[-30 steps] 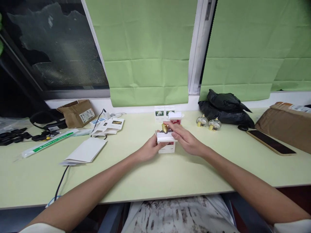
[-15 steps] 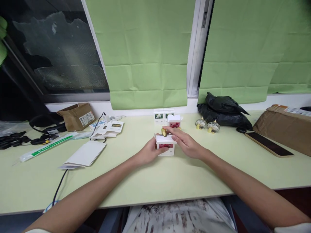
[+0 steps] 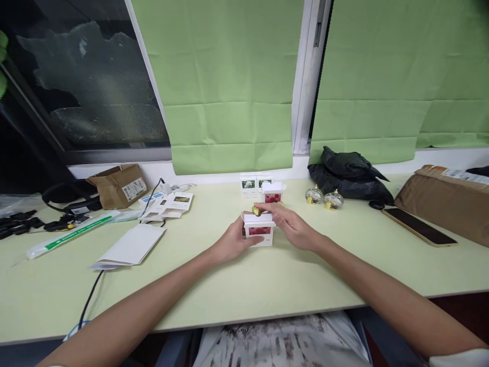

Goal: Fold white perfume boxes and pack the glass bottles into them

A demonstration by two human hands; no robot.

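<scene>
My left hand [image 3: 232, 239] is closed around the left side of a small white carton [image 3: 269, 239] with a red flower picture, its thumb across the front. The carton stands on the table with its top flaps lifted. Over the opening, a shiny gold cap [image 3: 256, 210] sits tilted at the fingertips of my right hand [image 3: 296, 224], which is closed on it from the right. Whatever is below the cap is hidden by the carton. Just behind stands another white carton [image 3: 273, 196] with a red flower picture and raised flaps.
Two cartons with white flower pictures [image 3: 249, 186] stand at the back. Two round glass bottles with gold trim [image 3: 333, 200] sit to the right, by black plastic bags [image 3: 353, 178], a phone [image 3: 418, 227] and a brown parcel [image 3: 446, 199]. Folded white card [image 3: 132, 244] lies left.
The gold cap has sunk slightly and tipped over the carton's opening, with my right fingers following it. My left hand still grips the carton. The view has shifted a little.
</scene>
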